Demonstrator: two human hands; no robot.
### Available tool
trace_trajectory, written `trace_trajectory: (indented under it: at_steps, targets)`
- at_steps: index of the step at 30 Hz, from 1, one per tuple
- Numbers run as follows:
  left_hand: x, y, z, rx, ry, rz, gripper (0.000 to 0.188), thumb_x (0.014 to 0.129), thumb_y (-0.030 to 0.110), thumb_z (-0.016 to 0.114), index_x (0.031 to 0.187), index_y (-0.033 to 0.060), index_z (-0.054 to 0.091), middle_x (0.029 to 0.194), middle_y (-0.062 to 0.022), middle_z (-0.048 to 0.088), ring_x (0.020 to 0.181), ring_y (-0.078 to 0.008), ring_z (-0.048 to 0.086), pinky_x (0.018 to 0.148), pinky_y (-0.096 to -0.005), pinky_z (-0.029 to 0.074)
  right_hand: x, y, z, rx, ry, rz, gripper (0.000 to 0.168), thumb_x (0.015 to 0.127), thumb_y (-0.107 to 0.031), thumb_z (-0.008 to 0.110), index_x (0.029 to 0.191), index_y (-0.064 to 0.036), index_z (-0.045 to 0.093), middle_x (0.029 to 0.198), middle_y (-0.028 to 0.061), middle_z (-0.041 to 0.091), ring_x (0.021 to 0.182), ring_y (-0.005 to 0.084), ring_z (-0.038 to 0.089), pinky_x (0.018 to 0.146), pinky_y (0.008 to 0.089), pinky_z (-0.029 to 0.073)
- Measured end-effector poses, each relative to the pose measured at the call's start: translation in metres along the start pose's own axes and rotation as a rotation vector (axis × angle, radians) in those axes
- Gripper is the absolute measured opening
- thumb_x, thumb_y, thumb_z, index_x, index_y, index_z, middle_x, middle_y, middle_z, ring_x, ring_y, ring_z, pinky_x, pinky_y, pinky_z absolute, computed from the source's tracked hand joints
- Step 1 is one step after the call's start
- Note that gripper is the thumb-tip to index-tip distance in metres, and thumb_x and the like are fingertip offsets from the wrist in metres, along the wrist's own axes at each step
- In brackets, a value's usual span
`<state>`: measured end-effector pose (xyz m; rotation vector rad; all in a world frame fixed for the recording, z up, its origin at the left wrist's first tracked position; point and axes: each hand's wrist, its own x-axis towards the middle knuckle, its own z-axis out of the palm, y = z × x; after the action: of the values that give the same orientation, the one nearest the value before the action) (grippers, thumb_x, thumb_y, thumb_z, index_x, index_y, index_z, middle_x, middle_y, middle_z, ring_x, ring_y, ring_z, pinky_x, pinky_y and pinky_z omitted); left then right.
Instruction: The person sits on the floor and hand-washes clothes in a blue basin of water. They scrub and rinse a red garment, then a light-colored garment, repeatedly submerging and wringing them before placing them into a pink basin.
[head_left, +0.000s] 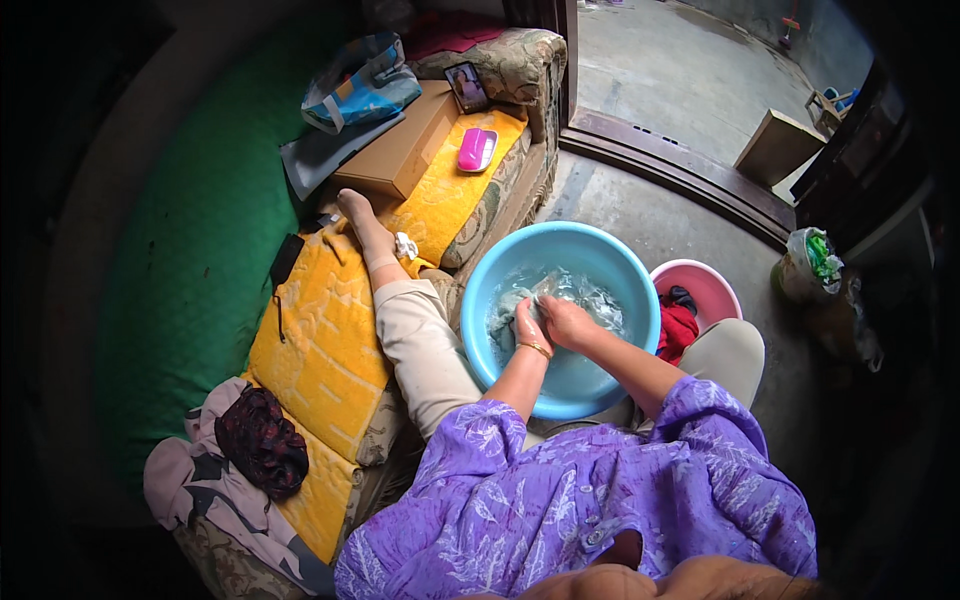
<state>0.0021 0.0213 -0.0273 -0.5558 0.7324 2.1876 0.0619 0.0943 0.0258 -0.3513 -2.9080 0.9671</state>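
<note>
A large light-blue plastic basin (480, 262) stands on the floor before me, with water and suds in it. Inside it, a pale wet cloth (504, 309) lies partly in the water and reaches up to my fingers. My left hand (530, 327), with a gold-coloured bangle at the wrist, grips the cloth. My right hand (567, 321) is closed on the cloth beside it, the fingers of both hands meeting over the basin. Right of the blue basin is a pink basin (716, 289) that holds red cloth (676, 330) and a dark piece of cloth.
Left stands a sofa with yellow covers (322, 330), bearing a cardboard box (405, 146), a pink soap box (478, 149), a propped phone (466, 86) and heaped clothes (262, 442). A raised door sill (675, 176) lies ahead. Plastic bags (814, 262) are at the right.
</note>
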Motion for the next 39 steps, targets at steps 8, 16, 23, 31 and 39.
trace_trajectory:
  at_steps: [8,16,23,31,39]
  targets:
    - [0.031,0.007,-0.061,-0.105,-0.736,-0.137,0.041,0.085,0.042,0.037,0.092,0.0082,0.059,0.096,-0.0107,0.061,0.091,-0.0271,0.057,0.084,-0.0402,0.044,-0.026,-0.081,-0.04,-0.1,0.005,-0.184,0.028,0.083,-0.021,0.049,0.104,-0.004,0.045,0.074,0.0186,0.062,0.069,0.0372,0.061,0.061,0.0455,0.049]
    - [-0.027,0.004,0.017,0.017,0.036,-0.137,0.048,0.092,0.038,0.027,0.121,0.0051,0.048,0.121,-0.0104,0.053,0.113,-0.0255,0.05,0.096,-0.0376,0.039,0.009,-0.023,-0.031,-0.117,0.106,0.115,0.021,0.088,-0.021,0.04,0.1,-0.005,0.044,0.077,0.0212,0.063,0.071,0.0405,0.06,0.064,0.0494,0.047]
    - [0.013,0.001,-0.029,-0.131,-0.455,-0.265,0.039,0.092,0.035,0.029,0.109,0.0087,0.053,0.111,-0.0103,0.057,0.104,-0.0258,0.053,0.091,-0.0397,0.042,-0.004,-0.058,-0.031,-0.105,0.077,-0.011,0.023,0.084,-0.021,0.045,0.099,-0.004,0.042,0.069,0.023,0.061,0.065,0.0413,0.06,0.06,0.0504,0.047]
    - [-0.022,0.017,0.017,-0.018,0.001,0.065,0.03,0.087,0.027,0.042,0.1,0.0068,0.06,0.1,-0.0083,0.063,0.094,-0.0257,0.06,0.088,-0.0407,0.045,0.02,0.005,-0.07,-0.298,0.152,0.209,0.021,0.081,-0.019,0.043,0.081,0.0,0.054,0.075,0.0228,0.063,0.072,0.0397,0.062,0.066,0.0483,0.049]
    - [-0.027,0.023,0.028,-0.043,-0.06,0.088,0.047,0.084,0.039,0.042,0.118,0.0064,0.045,0.121,-0.0112,0.049,0.113,-0.0292,0.047,0.094,-0.0466,0.039,0.026,0.055,-0.008,0.56,-0.067,0.114,0.062,0.068,-0.013,0.064,0.126,-0.005,0.042,0.103,0.0214,0.058,0.094,0.0335,0.058,0.085,0.0388,0.046]
